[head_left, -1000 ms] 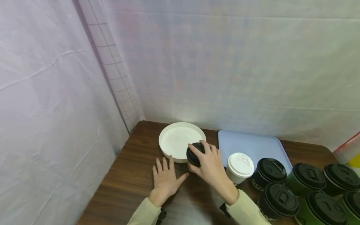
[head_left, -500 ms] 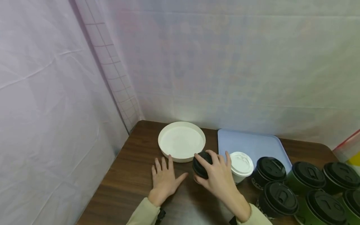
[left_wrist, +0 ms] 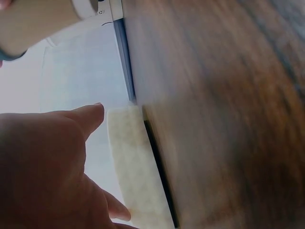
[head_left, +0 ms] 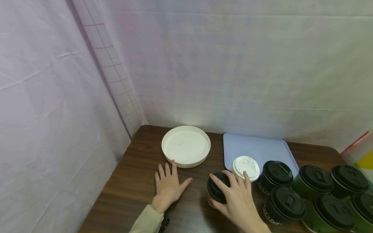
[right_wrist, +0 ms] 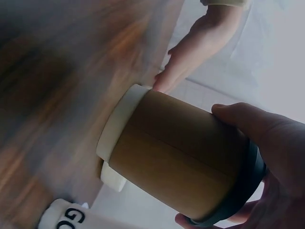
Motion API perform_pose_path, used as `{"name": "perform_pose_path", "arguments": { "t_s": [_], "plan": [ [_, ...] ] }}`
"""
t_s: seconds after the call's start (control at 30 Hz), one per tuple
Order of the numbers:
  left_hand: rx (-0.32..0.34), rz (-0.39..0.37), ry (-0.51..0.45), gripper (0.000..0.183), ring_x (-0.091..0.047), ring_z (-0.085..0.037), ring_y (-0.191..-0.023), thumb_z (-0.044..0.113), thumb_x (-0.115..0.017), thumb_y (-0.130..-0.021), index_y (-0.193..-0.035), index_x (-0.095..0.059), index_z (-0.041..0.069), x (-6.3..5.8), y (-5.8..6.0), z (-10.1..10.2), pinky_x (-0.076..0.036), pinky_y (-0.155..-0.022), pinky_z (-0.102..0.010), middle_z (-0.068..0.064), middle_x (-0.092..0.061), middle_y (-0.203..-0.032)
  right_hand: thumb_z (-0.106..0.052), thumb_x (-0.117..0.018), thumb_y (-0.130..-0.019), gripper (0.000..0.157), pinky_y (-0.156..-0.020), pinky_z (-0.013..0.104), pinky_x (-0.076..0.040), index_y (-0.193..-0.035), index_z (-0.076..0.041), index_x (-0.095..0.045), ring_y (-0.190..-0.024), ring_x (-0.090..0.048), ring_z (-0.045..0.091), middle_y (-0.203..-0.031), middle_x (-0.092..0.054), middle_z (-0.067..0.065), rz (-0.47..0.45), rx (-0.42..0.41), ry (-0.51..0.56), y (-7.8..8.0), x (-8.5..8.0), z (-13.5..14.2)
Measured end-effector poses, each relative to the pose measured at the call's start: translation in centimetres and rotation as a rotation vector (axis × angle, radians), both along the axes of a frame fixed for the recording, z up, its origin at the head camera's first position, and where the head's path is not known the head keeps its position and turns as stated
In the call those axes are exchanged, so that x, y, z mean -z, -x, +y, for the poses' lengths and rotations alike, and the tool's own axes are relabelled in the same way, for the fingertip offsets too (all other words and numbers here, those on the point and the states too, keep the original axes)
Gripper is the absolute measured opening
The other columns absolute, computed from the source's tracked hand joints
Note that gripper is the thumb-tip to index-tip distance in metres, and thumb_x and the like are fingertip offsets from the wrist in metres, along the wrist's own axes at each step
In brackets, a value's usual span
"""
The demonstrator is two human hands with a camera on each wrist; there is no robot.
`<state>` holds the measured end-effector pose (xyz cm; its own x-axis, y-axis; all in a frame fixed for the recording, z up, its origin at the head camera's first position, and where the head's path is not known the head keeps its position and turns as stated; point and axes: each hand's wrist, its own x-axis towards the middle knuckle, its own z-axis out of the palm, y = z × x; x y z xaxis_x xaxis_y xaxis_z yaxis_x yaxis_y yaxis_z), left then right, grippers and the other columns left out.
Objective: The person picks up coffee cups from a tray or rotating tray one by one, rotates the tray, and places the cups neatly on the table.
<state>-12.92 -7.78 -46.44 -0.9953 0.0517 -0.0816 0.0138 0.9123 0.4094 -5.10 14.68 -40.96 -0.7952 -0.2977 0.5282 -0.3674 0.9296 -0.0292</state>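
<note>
My right hand (head_left: 239,197) grips a brown paper coffee cup (right_wrist: 176,152) from above, fingers and thumb round its black lid (head_left: 217,191). The right wrist view shows the cup tilted, its pale base close over the wood. My left hand (head_left: 167,189) is spread flat with straight fingers, holding nothing, just in front of a round white shallow dish (head_left: 186,145). In the left wrist view the dish's side (left_wrist: 136,162) lies beyond the fingers. Right beside my right fingers stands a cup with a white lid (head_left: 246,166).
A light blue tray (head_left: 233,147) lies at the back, behind the white-lidded cup. Several black and green cups with black lids (head_left: 287,202) crowd the right side of the dark wooden table (head_left: 128,181). White sheeting (head_left: 204,64) hangs behind and to the left.
My right hand has carried the brown cup from the dish's near right rim toward me and to the right. My left hand has stayed spread in place.
</note>
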Motion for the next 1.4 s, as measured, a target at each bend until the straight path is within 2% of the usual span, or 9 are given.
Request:
{"name": "perform_pose_path", "arguments": {
  "t_s": [0.1, 0.33, 0.53, 0.73, 1.13, 1.4],
  "plan": [
    [0.0, -0.01, -0.003, 0.106, -0.013, -0.055, -0.158, 0.072, -0.056, -0.094, -0.165, -0.017, 0.004, 0.1, 0.0, 0.0, -0.018, -0.125, -0.07, -0.033, -0.025, -0.167, -0.051, -0.096, -0.061, 0.076, -0.102, 0.076, -0.04, -0.131, -0.031, -0.071, -0.103, -0.065, 0.035, -0.123, -0.065, 0.013, 0.0, 0.015, -0.003, -0.6, 0.3, 0.4],
    [0.005, -0.02, -0.034, 0.106, -0.012, -0.056, -0.158, 0.069, -0.057, -0.095, -0.166, -0.014, 0.003, 0.1, -0.1, 0.1, -0.017, -0.125, -0.071, -0.034, -0.025, -0.166, -0.051, -0.095, -0.063, 0.077, -0.104, 0.077, -0.038, -0.133, -0.033, -0.069, -0.108, -0.066, 0.038, -0.125, -0.065, 0.012, -0.063, 0.072, 0.014, -1.6, 0.2, 1.3],
    [0.011, -0.019, -0.03, 0.106, -0.012, -0.056, -0.157, 0.068, -0.058, -0.095, -0.166, -0.014, 0.003, 0.2, 0.0, 0.1, -0.017, -0.125, -0.071, -0.035, -0.025, -0.166, -0.052, -0.096, -0.061, 0.078, -0.104, 0.075, -0.037, -0.133, -0.033, -0.07, -0.103, -0.067, 0.038, -0.125, -0.066, 0.012, -0.064, 0.104, 0.009, -2.4, 0.3, 2.1],
    [0.016, -0.01, -0.038, 0.106, -0.013, -0.057, -0.157, 0.068, -0.058, -0.095, -0.165, -0.014, 0.001, 0.2, 0.0, 0.2, -0.017, -0.124, -0.072, -0.035, -0.025, -0.166, -0.051, -0.096, -0.061, 0.078, -0.104, 0.076, -0.036, -0.133, -0.035, -0.07, -0.099, -0.065, 0.036, -0.126, -0.066, 0.011, -0.108, 0.151, 0.015, -3.0, 0.7, 3.0],
    [0.013, -0.021, -0.038, 0.108, -0.013, -0.057, -0.157, 0.068, -0.058, -0.095, -0.165, -0.012, -0.001, 0.3, -0.1, 0.4, -0.017, -0.124, -0.072, -0.036, -0.026, -0.165, -0.051, -0.095, -0.062, 0.076, -0.107, 0.077, -0.032, -0.132, -0.033, -0.071, -0.099, -0.064, 0.038, -0.127, -0.066, 0.013, -0.182, 0.226, -0.003, -3.4, 0.9, 3.9],
    [0.017, -0.028, -0.038, 0.108, -0.013, -0.058, -0.157, 0.068, -0.058, -0.095, -0.165, -0.012, -0.001, 0.2, 0.1, 0.4, -0.016, -0.124, -0.072, -0.036, -0.025, -0.166, -0.048, -0.097, -0.061, 0.077, -0.107, 0.076, -0.03, -0.132, -0.032, -0.071, -0.1, -0.063, 0.04, -0.127, -0.066, 0.015, -0.151, 0.22, 0.001, -3.4, 1.4, 4.5]
  ]
}}
